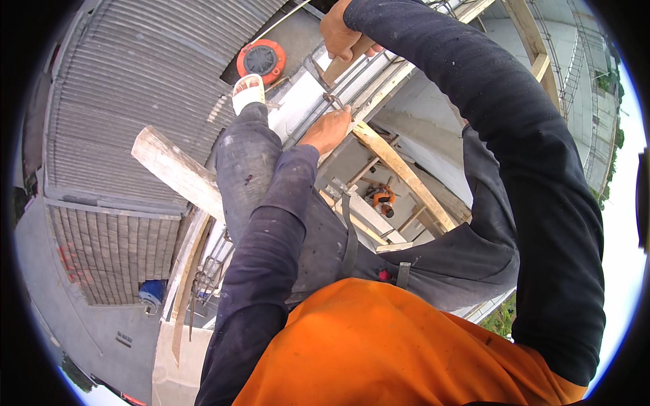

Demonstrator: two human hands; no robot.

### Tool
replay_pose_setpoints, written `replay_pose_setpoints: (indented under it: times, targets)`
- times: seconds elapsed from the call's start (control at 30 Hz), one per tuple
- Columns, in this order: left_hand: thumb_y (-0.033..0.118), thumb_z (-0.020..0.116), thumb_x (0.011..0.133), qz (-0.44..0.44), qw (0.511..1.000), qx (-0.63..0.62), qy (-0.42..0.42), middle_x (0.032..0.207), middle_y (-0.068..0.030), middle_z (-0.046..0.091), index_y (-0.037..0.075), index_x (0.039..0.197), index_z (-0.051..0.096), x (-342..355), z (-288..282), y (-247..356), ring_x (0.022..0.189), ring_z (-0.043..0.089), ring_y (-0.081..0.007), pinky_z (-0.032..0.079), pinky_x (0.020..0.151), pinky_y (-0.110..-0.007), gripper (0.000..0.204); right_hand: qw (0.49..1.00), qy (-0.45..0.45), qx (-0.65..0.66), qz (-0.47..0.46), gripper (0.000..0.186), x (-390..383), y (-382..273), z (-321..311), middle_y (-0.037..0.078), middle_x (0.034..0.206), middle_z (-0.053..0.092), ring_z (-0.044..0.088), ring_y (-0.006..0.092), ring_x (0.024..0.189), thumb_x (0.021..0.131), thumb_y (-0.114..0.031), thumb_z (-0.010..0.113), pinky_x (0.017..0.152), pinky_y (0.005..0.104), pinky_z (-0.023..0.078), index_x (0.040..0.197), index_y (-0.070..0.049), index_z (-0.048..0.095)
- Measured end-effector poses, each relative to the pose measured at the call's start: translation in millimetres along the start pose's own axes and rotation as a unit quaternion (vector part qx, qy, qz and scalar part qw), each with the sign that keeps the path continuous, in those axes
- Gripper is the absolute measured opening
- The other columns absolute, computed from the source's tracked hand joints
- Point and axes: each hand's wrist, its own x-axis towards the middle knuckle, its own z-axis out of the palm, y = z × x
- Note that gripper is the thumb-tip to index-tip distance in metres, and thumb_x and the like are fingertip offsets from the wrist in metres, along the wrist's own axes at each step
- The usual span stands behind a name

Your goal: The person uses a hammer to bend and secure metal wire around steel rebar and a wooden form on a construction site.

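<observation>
My right hand [338,32] reaches across the top of the view, fingers closed on a short flat piece of brown wood [347,62]. The piece slants down over the beam formwork. Lower down, my left hand [328,131] lies at the edge of the timber formwork rail [382,88], its fingers curled in. Just beyond its fingertips sits a small rusty metal fitting [333,101]. What the left fingers grip is hidden. A thin metal bar [313,69] stands beside the wood piece.
My foot in a white sandal [248,91] rests near an orange-and-black cable reel [261,61]. Corrugated roofing [149,68] spreads left. A thick plank [177,169] juts out by my leg. Below, through an opening crossed by a curved board [406,176], a person in orange [384,197] is visible.
</observation>
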Motion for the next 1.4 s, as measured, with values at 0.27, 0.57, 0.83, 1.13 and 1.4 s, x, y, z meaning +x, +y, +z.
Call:
replay_pose_setpoints:
  times: [0.27,0.57,0.83,1.13,1.4]
  targets:
    - [0.059,0.03,0.106,-0.002,1.0,-0.018,-0.01,0.126,-0.0219,0.065,0.002,0.113,0.063,1,-1,-2,0.117,0.057,-0.0375,0.04,0.104,-0.045,0.067,1.0,-0.003,-0.004,-0.006,0.034,2,0,0,0.012,0.093,0.072,0.07,0.0247,0.074,0.09,-0.02,0.062,0.065,0.0388,0.057,0.119,-0.004,0.071]
    - [0.054,0.027,0.108,-0.022,1.0,-0.019,0.0,0.126,-0.0207,0.065,0.001,0.116,0.064,2,-1,1,0.118,0.058,-0.0372,0.041,0.104,-0.044,0.065,1.0,-0.004,-0.013,-0.008,0.034,4,1,-2,0.012,0.094,0.072,0.07,0.0251,0.076,0.091,-0.021,0.062,0.066,0.0392,0.057,0.118,-0.003,0.071]
    - [0.053,0.026,0.109,-0.003,1.0,0.003,0.005,0.129,-0.0206,0.064,0.0,0.117,0.064,-1,-2,4,0.12,0.057,-0.0387,0.04,0.105,-0.046,0.065,1.0,-0.005,-0.016,-0.011,0.033,5,0,-3,0.012,0.096,0.072,0.07,0.0255,0.077,0.091,-0.021,0.062,0.067,0.0396,0.057,0.117,-0.003,0.071]
    - [0.055,0.028,0.108,0.01,0.999,-0.024,0.026,0.13,-0.0199,0.064,0.001,0.117,0.063,-3,4,0,0.122,0.057,-0.0387,0.04,0.106,-0.046,0.065,1.0,-0.004,-0.016,-0.016,0.033,2,3,-3,0.012,0.097,0.073,0.071,0.0259,0.079,0.091,-0.022,0.062,0.068,0.04,0.057,0.116,-0.003,0.072]
    - [0.057,0.028,0.107,-0.022,1.0,-0.021,-0.002,0.131,-0.0216,0.063,0.0,0.118,0.063,-7,-4,6,0.124,0.057,-0.0383,0.04,0.106,-0.045,0.068,0.999,-0.006,-0.028,-0.024,0.033,6,-2,-2,0.012,0.099,0.073,0.071,0.0262,0.08,0.092,-0.022,0.062,0.069,0.0404,0.057,0.115,-0.002,0.072]
